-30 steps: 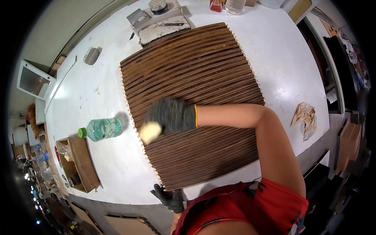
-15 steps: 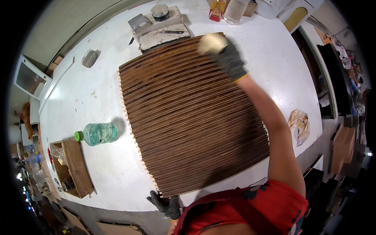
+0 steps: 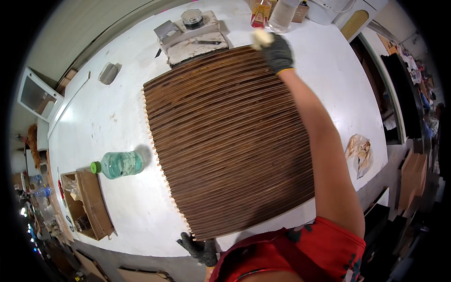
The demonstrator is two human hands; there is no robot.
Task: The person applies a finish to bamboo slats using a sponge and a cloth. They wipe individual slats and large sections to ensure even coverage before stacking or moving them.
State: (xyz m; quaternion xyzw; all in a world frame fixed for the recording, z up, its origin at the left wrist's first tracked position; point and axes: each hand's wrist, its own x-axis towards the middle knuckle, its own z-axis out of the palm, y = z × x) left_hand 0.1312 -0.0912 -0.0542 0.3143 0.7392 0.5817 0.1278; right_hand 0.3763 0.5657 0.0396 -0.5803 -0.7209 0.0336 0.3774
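Brown slats [image 3: 230,141] lie in rows. The right hand [image 3: 279,54] grips a pale pad [image 3: 261,38]; I can't tell whether the left hand [image 3: 202,250] grips.

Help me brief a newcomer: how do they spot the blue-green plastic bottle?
On the large white table lies a dark brown slatted panel. Left of it, near the open brown cardboard box, is the translucent blue-green plastic bottle. Its bright green cap sets it apart.

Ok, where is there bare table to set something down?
Free: left, between the cardboard box and slatted brown panel, below the green-capped bottle; right, between the right forearm and table edge, above the crumpled wrapping. Crowded: the far edge, with containers and a jar.
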